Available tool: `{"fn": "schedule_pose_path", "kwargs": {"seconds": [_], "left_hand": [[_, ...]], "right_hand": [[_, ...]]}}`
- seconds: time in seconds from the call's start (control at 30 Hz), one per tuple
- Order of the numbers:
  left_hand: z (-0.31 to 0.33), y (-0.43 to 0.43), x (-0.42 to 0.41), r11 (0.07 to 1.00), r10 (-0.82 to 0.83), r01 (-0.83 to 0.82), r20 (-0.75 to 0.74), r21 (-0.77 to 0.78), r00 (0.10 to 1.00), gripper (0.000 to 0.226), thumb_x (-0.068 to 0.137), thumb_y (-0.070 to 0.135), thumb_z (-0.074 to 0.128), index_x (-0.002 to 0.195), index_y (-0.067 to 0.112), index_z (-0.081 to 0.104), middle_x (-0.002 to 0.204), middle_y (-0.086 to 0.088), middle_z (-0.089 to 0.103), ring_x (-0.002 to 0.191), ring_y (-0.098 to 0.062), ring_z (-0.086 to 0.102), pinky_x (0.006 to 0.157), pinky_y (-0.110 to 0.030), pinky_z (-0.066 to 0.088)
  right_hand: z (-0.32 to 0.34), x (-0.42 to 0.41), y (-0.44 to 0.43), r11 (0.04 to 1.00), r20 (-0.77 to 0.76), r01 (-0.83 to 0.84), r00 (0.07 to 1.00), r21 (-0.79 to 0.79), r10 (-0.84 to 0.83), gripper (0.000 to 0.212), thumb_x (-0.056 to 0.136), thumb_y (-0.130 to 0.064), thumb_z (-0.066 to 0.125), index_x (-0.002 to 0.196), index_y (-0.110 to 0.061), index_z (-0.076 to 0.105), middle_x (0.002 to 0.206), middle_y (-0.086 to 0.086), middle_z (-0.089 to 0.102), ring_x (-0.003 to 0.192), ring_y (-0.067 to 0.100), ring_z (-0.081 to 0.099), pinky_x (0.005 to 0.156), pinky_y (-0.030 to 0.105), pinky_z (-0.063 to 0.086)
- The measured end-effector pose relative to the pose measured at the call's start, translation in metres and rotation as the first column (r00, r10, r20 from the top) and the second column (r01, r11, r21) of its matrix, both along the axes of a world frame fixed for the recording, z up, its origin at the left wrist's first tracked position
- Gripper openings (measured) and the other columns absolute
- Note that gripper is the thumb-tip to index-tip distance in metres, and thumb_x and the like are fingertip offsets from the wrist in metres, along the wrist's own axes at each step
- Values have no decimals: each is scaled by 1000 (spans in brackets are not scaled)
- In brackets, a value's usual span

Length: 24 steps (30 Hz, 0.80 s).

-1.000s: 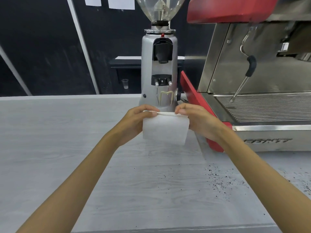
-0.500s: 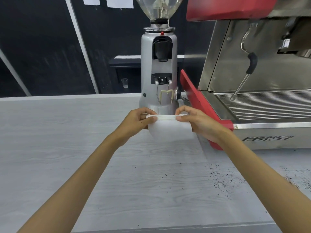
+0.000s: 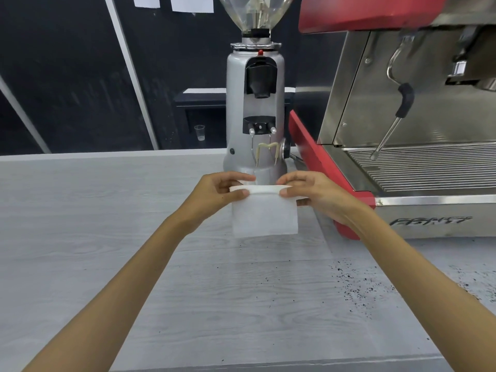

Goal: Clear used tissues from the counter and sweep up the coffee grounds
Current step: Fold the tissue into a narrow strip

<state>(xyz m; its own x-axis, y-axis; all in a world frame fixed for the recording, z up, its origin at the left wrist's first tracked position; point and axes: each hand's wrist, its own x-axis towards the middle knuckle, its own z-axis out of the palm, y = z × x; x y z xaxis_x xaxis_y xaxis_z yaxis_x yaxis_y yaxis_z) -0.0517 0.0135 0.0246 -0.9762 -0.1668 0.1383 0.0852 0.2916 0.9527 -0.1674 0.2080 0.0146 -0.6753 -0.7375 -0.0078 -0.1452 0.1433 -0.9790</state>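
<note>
A folded white tissue [image 3: 264, 216] hangs above the grey wood-grain counter [image 3: 80, 224], just in front of the coffee grinder. My left hand [image 3: 214, 196] pinches its upper left corner and my right hand [image 3: 314, 194] pinches its upper right corner, thumbs on the near side. The tissue's top edge is folded over and its lower edge hangs free. Dark coffee grounds [image 3: 354, 288] lie scattered on the counter to the lower right, partly hidden by my right forearm.
A silver coffee grinder [image 3: 255, 111] with a clear hopper stands right behind the tissue. A red and steel espresso machine [image 3: 402, 157] fills the right side, its steam wand [image 3: 394, 122] hanging over the drip tray. The counter's front edge runs along the bottom.
Both hands kept hold of the tissue. It was curled up half a second ago and now hangs flat and square again, held slightly lower toward me.
</note>
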Motion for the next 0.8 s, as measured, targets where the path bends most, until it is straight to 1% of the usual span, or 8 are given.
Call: {"fn": "schedule_pose_path", "kwargs": {"seconds": [0.1,0.2,0.3,0.43,0.53,0.6,0.67,0.8], "left_hand": [[-4,0,-4,987,94,-84,66,-139,993,23,84,15,66,106,17,65,94,-2,67,87,-14,65,71,-12,51],[-7,2,-4,982,129,-114,92,-154,987,15,89,21,59,101,13,58,97,-6,68,83,-18,65,78,-20,51],[-8,2,-2,998,67,-67,63,-4,996,6,92,15,54,96,17,57,91,-4,68,83,-15,64,74,-21,55],[-6,-3,2,967,-34,19,54,255,998,19,91,6,52,91,18,66,85,2,66,74,-2,66,67,-13,55],[-4,-5,5,951,-104,82,57,298,993,17,91,10,52,93,14,69,84,7,71,76,-1,68,68,-12,55],[-2,-7,5,960,-80,64,49,272,996,14,89,12,55,93,13,69,86,6,71,76,-1,68,70,-12,55],[-2,-8,4,980,-20,13,35,197,999,14,87,10,59,94,17,69,87,3,70,76,-1,68,73,-15,57],[-9,-12,-2,988,140,-134,77,-78,987,22,84,13,65,104,22,66,90,1,69,88,-13,65,81,-22,52]], "right_hand": [[-2,0,-4,997,-26,37,999,66,-35,9,84,-15,64,82,-23,61,83,-3,64,83,15,60,79,28,46],[-3,3,-9,998,48,2,999,64,-5,16,91,-11,53,80,-23,52,77,-2,55,62,8,57,57,16,47],[-4,5,-13,999,130,-35,991,-7,36,19,92,-6,48,81,-22,49,75,-1,51,60,9,53,49,13,44],[0,7,-13,991,259,-42,963,-123,73,26,91,-1,42,77,-20,52,70,-4,50,58,7,51,45,15,42],[3,7,-9,983,309,-86,942,-163,134,23,89,-4,41,76,-20,52,71,-4,47,56,4,51,46,14,43],[3,7,-8,978,269,-151,945,-146,186,15,88,-12,49,77,-21,54,74,-5,52,62,7,53,52,17,44],[1,6,-9,984,174,-158,970,-80,170,13,88,-12,57,81,-23,56,78,-6,60,68,9,58,58,17,47],[-2,5,-17,999,-44,-17,999,37,19,17,85,-7,64,90,-23,58,80,-4,66,65,0,62,61,13,49]]}}
